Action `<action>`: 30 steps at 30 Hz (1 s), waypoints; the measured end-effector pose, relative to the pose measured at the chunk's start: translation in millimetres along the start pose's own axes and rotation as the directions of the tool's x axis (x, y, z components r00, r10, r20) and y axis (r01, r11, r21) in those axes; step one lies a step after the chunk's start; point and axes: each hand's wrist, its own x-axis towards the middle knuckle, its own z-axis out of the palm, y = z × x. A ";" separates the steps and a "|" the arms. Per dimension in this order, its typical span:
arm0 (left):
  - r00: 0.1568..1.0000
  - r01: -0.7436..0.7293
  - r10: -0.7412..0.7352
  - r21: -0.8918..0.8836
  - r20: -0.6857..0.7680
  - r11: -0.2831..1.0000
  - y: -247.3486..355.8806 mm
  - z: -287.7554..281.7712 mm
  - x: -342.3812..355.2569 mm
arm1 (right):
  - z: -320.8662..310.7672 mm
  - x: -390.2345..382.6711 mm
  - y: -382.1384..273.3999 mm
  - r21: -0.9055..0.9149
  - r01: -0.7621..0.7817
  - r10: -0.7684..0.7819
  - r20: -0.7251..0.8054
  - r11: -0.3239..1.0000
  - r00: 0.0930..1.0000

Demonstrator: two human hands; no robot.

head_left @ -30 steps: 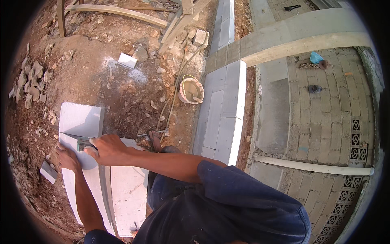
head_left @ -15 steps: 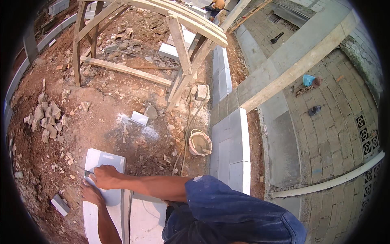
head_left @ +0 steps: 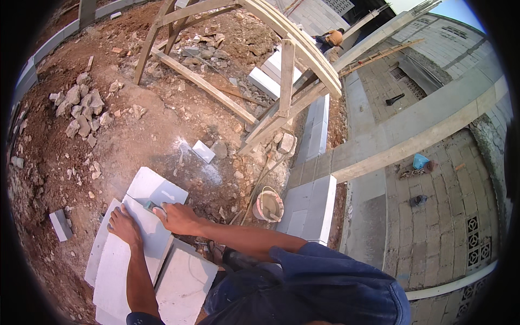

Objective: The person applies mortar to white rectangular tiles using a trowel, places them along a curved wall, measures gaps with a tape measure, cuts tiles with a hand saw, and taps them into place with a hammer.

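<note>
A long white lightweight block [head_left: 127, 260] lies on other pale blocks at the lower left. My left hand [head_left: 124, 225] rests on its upper part, fingers stretched out and a little spread. Just to the right, my right hand [head_left: 177, 218] is closed round the teal handle of what looks like a handsaw [head_left: 149, 206]. The thin blade shows edge-on as a dark line across the block, running up and left from the handle. Another white block section [head_left: 157, 187] lies beyond that line. Beside the long block sits another pale block [head_left: 184, 281], close to my legs.
A bucket of grey mortar [head_left: 268, 205] stands ahead, by a low white block wall [head_left: 309, 211]. A timber frame [head_left: 203, 86], a rubble heap [head_left: 81, 105] and a small white block [head_left: 203, 151] occupy the dirt. A concrete beam [head_left: 411, 130] crosses at right; another person [head_left: 331, 39] is far off.
My view has turned, so the scene sits differently. My right hand and the saw handle have drawn away to the right from my left hand, which stays on the block.
</note>
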 end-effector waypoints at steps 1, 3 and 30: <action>0.997 0.008 -0.008 -0.001 -0.079 1.000 -17.9 13.2 6.0 | 1.8 -2.4 -6.5 0.015 0.024 -0.024 0.008 1.000 1.000; 0.993 0.081 -0.081 -0.007 -0.089 0.997 -40.6 10.3 8.3 | -44.9 -68.2 -15.0 0.025 -0.065 0.062 0.117 0.998 0.991; 0.987 0.101 -0.114 -0.116 -0.117 0.988 -33.4 -13.2 24.9 | -50.1 -53.3 4.5 0.105 0.017 -0.036 0.182 0.994 0.983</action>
